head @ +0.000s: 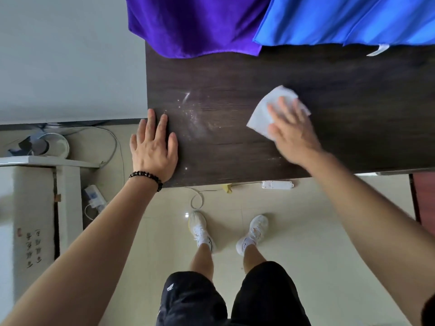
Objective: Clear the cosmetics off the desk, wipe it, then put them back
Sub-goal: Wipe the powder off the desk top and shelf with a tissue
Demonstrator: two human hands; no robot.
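head view: flat right hand presses the wipe on the bench, left hand braces flat; best sweep toward the specks at centre-left.

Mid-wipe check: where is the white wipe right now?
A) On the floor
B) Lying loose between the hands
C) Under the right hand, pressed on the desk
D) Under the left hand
C: the white wipe lies on the desk beneath the straight fingers of the right hand, while the left hand rests flat on bare wood.
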